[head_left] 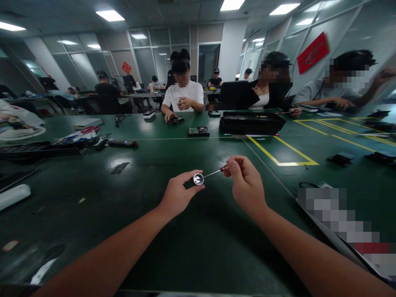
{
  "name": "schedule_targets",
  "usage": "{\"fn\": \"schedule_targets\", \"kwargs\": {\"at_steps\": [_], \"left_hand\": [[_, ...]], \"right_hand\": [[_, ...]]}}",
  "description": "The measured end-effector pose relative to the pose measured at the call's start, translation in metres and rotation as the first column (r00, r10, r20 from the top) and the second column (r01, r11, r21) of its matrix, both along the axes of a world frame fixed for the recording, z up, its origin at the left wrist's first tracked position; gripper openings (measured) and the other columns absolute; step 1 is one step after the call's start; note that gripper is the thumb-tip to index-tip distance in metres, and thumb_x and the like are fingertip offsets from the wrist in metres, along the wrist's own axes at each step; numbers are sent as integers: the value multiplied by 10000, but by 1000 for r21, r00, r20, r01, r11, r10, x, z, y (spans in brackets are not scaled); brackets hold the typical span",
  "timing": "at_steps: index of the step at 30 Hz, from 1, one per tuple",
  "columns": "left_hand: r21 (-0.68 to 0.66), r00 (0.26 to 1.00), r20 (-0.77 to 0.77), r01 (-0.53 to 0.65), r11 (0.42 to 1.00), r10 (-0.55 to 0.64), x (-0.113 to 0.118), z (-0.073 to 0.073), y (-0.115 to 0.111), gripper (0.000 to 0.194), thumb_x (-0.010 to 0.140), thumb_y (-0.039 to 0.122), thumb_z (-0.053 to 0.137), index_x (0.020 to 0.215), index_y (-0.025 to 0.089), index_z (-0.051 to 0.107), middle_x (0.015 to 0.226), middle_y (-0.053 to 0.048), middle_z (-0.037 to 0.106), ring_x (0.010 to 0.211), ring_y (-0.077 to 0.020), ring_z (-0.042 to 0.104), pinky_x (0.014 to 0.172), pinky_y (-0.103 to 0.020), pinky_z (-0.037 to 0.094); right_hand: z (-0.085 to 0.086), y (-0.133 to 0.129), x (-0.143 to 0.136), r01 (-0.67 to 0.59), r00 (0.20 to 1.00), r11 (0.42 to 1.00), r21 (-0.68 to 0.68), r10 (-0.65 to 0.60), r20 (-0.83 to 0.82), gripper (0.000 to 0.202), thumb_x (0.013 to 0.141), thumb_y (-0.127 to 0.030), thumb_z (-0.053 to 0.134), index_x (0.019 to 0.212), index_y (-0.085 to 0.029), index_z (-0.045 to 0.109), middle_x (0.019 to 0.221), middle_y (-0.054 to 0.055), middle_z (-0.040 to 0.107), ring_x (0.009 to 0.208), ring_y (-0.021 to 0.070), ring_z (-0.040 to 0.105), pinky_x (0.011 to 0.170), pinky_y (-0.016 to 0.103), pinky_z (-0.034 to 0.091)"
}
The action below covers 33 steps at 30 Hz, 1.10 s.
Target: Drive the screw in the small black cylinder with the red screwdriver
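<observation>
My left hand (182,190) pinches a small round white-rimmed part (198,179) between thumb and fingers. Its open face is turned toward me, with a dark inside and a light piece in the middle. A screwdriver (213,173) with a thin metal shaft and a reddish handle is gripped in my right hand (246,181). The shaft slants down to the left, and its tip reaches into the round part. Exactly what the tip touches inside is too small to tell. Both hands are above the green table (198,247).
A circuit-board device (198,131) and a long black tray (252,122) lie farther back. Scissors (90,129) and tools are at the left, a white object (15,196) nearer. Yellow tape (297,163) marks the right side. A person (183,93) sits opposite; others sit beside them.
</observation>
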<state>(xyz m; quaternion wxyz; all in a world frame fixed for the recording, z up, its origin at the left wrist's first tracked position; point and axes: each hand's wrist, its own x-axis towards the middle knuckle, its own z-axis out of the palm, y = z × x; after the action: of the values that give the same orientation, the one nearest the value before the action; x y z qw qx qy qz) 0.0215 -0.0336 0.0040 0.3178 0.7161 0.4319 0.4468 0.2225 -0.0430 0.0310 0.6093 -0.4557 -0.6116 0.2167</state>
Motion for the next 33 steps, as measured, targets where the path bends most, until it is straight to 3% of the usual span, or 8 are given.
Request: {"fn": "schedule_targets", "kwargs": {"at_steps": [4,8,15,22,27,33], "left_hand": [[-12,1000,-14,-17,1000,17,1,-1,1,413,801,239,790,1207,249,715,1237,-43,715,1197,-244,638,1096,-407,445],[-17,999,-23,-23,1000,22,1,-3,2,413,795,232,796,1200,254,718,1222,-31,723,1182,-232,648,1087,-387,453],[-61,999,-22,-25,998,23,1,0,1,436,787,223,800,1214,240,713,1222,-29,724,1186,-229,648,1100,-378,450],[-80,1000,-16,-23,997,22,1,-1,0,445,786,243,806,1220,257,710,1228,-14,722,1204,-222,638,1108,-370,443],[-67,1000,-19,-19,998,18,1,-2,1,438,792,240,801,1220,262,709,1227,-17,722,1197,-225,642,1094,-376,454],[-8,998,-50,-34,999,33,0,-3,2,416,791,195,796,1194,259,717,1207,-20,729,1170,-217,654,1074,-370,465]], "right_hand": [[1,-3,1,-2,990,998,62,-6,143,187,1001,-390,526,983,-228,618,807,11,700,712,166,665,642,306,506],[6,-6,1,59,959,990,128,-92,268,167,961,-386,610,926,-227,648,771,-7,726,656,147,658,621,279,473],[9,-5,1,176,940,977,123,-204,275,238,937,-443,637,855,-220,663,685,-21,710,551,127,583,555,261,414],[8,-5,2,181,933,974,138,-215,290,266,954,-454,603,847,-218,662,653,-28,682,518,122,556,539,266,392],[7,-7,3,125,934,980,155,-169,316,212,962,-411,603,881,-221,651,696,-19,708,579,138,620,564,270,419],[4,-6,6,-52,928,987,152,-8,372,122,992,-285,504,1005,-221,607,827,14,714,697,163,671,644,293,476]]}}
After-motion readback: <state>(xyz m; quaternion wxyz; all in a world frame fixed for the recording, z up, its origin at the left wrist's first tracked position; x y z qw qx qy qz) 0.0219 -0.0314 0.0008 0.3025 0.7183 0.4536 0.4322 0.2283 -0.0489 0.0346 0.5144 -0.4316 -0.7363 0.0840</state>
